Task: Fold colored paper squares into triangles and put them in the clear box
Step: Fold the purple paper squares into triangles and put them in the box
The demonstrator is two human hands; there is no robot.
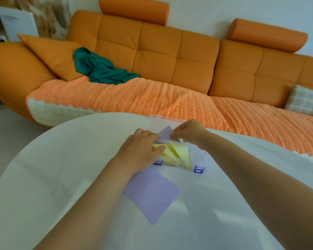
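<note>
A clear box (199,156) with blue clasps stands on the round white table (61,168), and several yellow folded triangles (179,152) lie in it. My right hand (190,132) pinches a folded lilac paper (164,133) over the box's far side. My left hand (141,147) rests on the box's left edge, with its thumb touching the yellow triangles. A flat lilac paper square (152,193) lies on the table in front of the box, partly under my left forearm.
The box's clear lid (157,118) stands open behind it. An orange sofa (170,69) with a ribbed cover runs behind the table; a green cloth (101,69) and cushions lie on it. The table's rim curves round at the left.
</note>
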